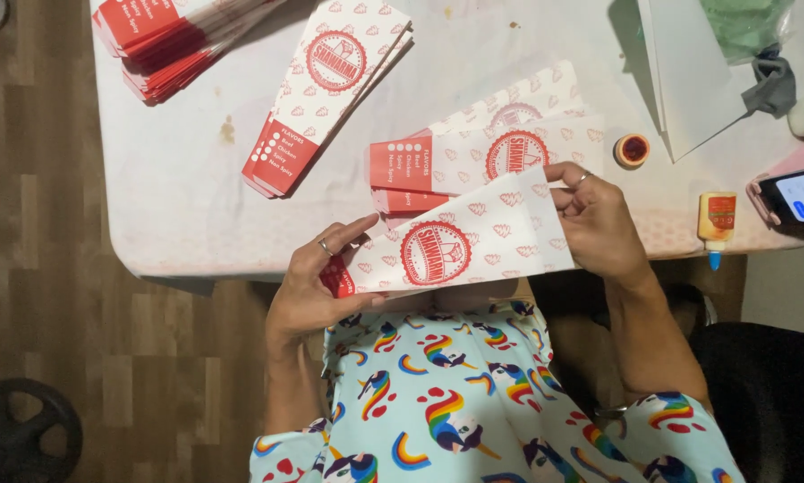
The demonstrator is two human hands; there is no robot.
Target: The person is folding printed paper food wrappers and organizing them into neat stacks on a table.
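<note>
I hold a long white paper sleeve (455, 246) with a red round emblem and a red end, level over the near table edge. My left hand (317, 286) grips its red end between thumb and fingers. My right hand (594, 219) pinches the opposite white end. Just beyond it on the table lies a small pile of the same sleeves (482, 152), fanned out.
More sleeve stacks lie at the back: one slanted (330, 89), one at the far left corner (169, 40). To the right are a small round red pot (632, 149), a glue bottle (716, 224), a phone (800, 192), a white sheet (688, 72) and a green bag (742, 27).
</note>
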